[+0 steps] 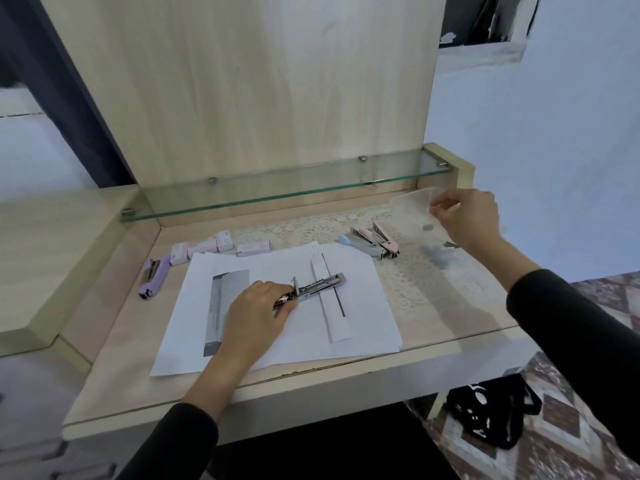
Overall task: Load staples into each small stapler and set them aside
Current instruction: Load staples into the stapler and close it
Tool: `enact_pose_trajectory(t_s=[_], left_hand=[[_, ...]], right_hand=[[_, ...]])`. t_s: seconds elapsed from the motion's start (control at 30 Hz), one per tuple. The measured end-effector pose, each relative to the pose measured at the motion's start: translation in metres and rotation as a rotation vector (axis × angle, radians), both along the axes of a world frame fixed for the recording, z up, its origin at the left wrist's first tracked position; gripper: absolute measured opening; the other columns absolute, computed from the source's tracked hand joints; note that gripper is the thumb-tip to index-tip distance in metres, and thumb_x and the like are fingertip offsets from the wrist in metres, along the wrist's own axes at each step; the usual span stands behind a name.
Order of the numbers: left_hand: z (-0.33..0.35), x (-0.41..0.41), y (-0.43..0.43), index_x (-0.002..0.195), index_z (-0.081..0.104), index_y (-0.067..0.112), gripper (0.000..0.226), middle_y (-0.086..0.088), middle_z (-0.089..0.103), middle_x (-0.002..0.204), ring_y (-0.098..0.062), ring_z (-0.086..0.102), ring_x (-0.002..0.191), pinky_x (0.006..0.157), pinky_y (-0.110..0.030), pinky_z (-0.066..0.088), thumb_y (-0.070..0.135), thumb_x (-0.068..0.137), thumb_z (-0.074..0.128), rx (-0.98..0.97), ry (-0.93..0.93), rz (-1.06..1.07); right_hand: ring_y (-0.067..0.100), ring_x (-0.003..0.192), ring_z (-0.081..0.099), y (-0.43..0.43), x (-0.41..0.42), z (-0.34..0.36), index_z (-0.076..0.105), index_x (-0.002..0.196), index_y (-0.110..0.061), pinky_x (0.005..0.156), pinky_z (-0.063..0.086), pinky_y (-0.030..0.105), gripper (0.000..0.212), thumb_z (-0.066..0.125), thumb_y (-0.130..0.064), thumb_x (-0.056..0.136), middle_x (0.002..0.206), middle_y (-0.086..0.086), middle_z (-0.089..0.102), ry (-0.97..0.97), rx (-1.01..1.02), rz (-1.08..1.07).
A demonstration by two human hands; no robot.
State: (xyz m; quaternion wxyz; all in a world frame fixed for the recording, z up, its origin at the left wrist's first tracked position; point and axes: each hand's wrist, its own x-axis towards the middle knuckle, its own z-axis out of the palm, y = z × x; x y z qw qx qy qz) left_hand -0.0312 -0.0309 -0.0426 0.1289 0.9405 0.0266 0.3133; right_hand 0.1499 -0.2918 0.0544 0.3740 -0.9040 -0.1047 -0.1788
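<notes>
Head view of a pale wooden desk [450, 330] during the loading of small staplers. The left hand [258, 306] rests on a spread of sheets of paper [298, 341] at the centre of the desk, its fingers curled round the rear end of an open stapler [318, 284]. This stapler lies on the sheets with its metal magazine exposed and pointing away to the right; whether staples sit in the channel cannot be told. The right hand [467, 216] is raised above the far right corner of the desk and pinches the edge of a clear plastic piece [415, 199] between thumb and fingertips; whether this piece is a bag or a lid cannot be told. Below it, a lace mat [408, 285] covers the right part of the desk, with a few small grey bits on it that are too blurred to identify. A cluster of pink and blue staplers [377, 242] lies on the far edge of the mat, just beyond the sheets. A purple stapler [152, 277] lies alone on the bare wood at the far left. Between it and the cluster, a row of small staple boxes [221, 242] stands along the back edge of the sheets. A glass shelf [277, 192] runs across the rear, and a black bag [491, 410] sits on the patterned floor to the right.
</notes>
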Motion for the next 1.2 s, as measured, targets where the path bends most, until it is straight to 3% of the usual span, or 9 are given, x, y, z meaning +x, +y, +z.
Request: enact_pose_trajectory(t_s=[0.1,0.2,0.3,0.4,0.5,0.57,0.67,0.93,1.2], left_hand=[[0.0,0.0,0.0,0.084,0.071,0.009,0.022,-0.002,0.07,0.076,-0.02,0.064,0.067,0.063,-0.022,0.047,0.026,0.071,0.065,0.005,-0.003,-0.002],[-0.002,0.0,0.0,0.084,0.071,0.01,0.022,-0.001,0.07,0.076,-0.015,0.061,0.069,0.062,-0.022,0.049,0.027,0.071,0.065,-0.006,-0.006,-0.001],[-0.001,0.0,0.001,0.085,0.071,0.01,0.027,0.0,0.07,0.08,-0.014,0.06,0.072,0.063,-0.024,0.052,0.033,0.076,0.061,-0.024,-0.004,-0.019],[0.001,-0.001,0.0,0.087,0.071,0.011,0.039,0.001,0.07,0.083,-0.012,0.061,0.073,0.063,-0.023,0.051,0.043,0.079,0.05,-0.047,-0.005,-0.03],[0.002,-0.001,0.0,0.089,0.071,0.011,0.041,0.001,0.07,0.085,-0.009,0.056,0.079,0.068,-0.021,0.046,0.044,0.08,0.049,-0.091,-0.019,-0.053],[0.003,-0.002,0.0,0.09,0.071,0.011,0.041,0.0,0.071,0.086,-0.009,0.056,0.081,0.069,-0.019,0.045,0.044,0.08,0.049,-0.101,-0.024,-0.057],[0.005,-0.002,0.0,0.09,0.071,0.011,0.041,0.001,0.071,0.087,-0.012,0.063,0.077,0.069,-0.022,0.048,0.044,0.081,0.048,-0.084,-0.028,-0.057],[0.003,0.001,-0.002,0.089,0.074,0.014,0.032,0.004,0.072,0.082,-0.007,0.054,0.077,0.066,-0.024,0.041,0.039,0.08,0.055,-0.086,-0.101,-0.106],[0.003,0.004,-0.005,0.084,0.075,0.015,0.03,0.006,0.073,0.079,-0.006,0.054,0.078,0.067,-0.025,0.045,0.038,0.078,0.057,-0.127,-0.124,-0.085]], right_hand=[[0.025,0.082,0.061,0.001,-0.003,0.004,0.071,0.089,-0.008,0.069,0.04,0.022,0.015,0.057,-0.009,0.085,0.092,0.011,0.071,-0.013,0.023,0.013],[0.011,0.065,0.053,0.006,-0.006,0.006,0.072,0.09,-0.008,0.058,0.04,0.015,0.013,0.06,-0.011,0.084,0.092,0.009,0.071,-0.039,0.057,0.071],[-0.004,0.058,0.048,0.019,-0.02,0.005,0.072,0.085,-0.009,0.061,0.038,0.01,0.009,0.064,-0.01,0.082,0.085,0.004,0.071,-0.08,0.052,0.214],[-0.004,0.054,0.051,0.039,-0.045,-0.001,0.072,0.089,-0.012,0.056,0.037,0.003,0.01,0.065,-0.01,0.081,0.077,-0.004,0.067,0.028,-0.018,0.415],[0.008,0.068,0.055,0.063,-0.066,-0.022,0.069,0.101,-0.016,0.086,0.044,0.019,0.024,0.071,-0.016,0.077,0.099,-0.001,0.069,0.135,-0.195,0.625],[0.011,0.083,0.054,0.078,-0.073,-0.037,0.065,0.111,-0.017,0.083,0.039,0.021,0.035,0.071,-0.019,0.077,0.111,-0.002,0.066,0.203,-0.292,0.682],[0.012,0.093,0.051,0.09,-0.073,-0.05,0.063,0.115,-0.015,0.072,0.029,0.014,0.038,0.07,-0.019,0.078,0.113,0.002,0.063,0.21,-0.325,0.679],[0.003,0.065,0.043,0.091,-0.075,-0.07,0.073,0.093,-0.017,0.067,0.033,0.021,0.018,0.071,-0.013,0.076,0.086,0.007,0.06,0.144,-0.115,0.641],[0.0,0.063,0.044,0.093,-0.077,-0.081,0.074,0.092,-0.013,0.058,0.031,0.011,0.019,0.074,-0.009,0.073,0.076,-0.003,0.053,0.114,0.01,0.615]])
